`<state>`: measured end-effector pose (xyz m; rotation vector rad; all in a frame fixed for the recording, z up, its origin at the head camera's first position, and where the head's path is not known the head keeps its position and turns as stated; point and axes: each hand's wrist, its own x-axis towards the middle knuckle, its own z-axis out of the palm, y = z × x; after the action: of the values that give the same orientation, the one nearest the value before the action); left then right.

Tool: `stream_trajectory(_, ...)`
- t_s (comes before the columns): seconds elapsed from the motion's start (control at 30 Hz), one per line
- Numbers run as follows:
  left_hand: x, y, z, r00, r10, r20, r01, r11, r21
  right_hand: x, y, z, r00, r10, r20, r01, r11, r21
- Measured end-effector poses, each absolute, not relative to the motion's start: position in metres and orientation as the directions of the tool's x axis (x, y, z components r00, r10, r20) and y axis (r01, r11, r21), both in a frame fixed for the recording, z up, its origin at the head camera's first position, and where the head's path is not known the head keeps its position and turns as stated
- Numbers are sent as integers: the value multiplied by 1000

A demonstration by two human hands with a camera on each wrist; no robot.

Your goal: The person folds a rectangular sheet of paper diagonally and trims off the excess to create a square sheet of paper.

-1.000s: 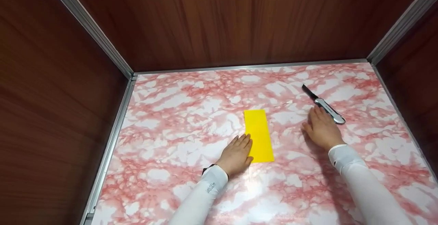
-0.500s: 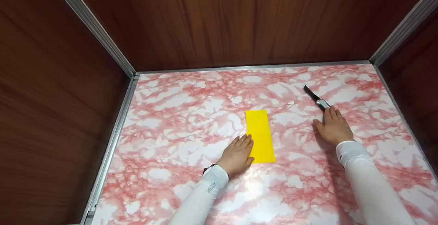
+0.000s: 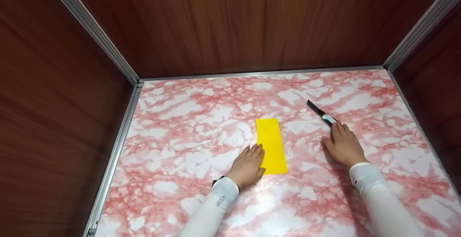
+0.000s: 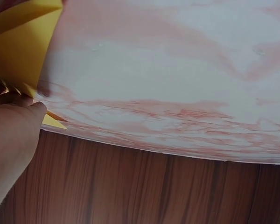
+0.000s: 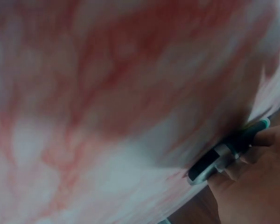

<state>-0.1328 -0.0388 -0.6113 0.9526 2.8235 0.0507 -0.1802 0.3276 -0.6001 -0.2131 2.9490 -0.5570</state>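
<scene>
I have the right hand (image 3: pixel 344 144) with its grip curled round the knife (image 3: pixel 321 113), dark end pointing away. The left hand (image 3: pixel 247 166) keeps its grip flat, straight fingers on the left edge of the yellow sheet (image 3: pixel 273 146), lying on the pink-marbled tabletop (image 3: pixel 180 150).

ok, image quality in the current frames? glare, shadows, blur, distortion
Head: bright glare on the tabletop just below the yellow paper, shadow beside the right sleeve, knife outline readable. Left wrist: dimmer, tabletop edge looks bowed, probably lens distortion. Right wrist: darkest, broad shadow across the tabletop, its pattern soft and blurred.
</scene>
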Motion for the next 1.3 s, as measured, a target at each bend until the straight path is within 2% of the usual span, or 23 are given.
stream_trajectory(0.27,-132,-40,-610,-786,601,-146,593,799,96,-151,312,-601,-972,-221,-85,-173,909,-378)
stream_trajectory(0.7,-132,-40,-615,-788,603,-127,597,798,88,-99,285,-603,-972,-231,-34,-205,913,-353)
stream_trajectory(1.07,-132,-40,-613,-786,602,-139,594,799,94,-81,279,-605,-974,-223,-35,-200,924,-326)
stream_trajectory(1.3,-132,-40,-613,-786,604,-133,598,797,85,-88,279,-602,-977,-196,78,-211,906,-368)
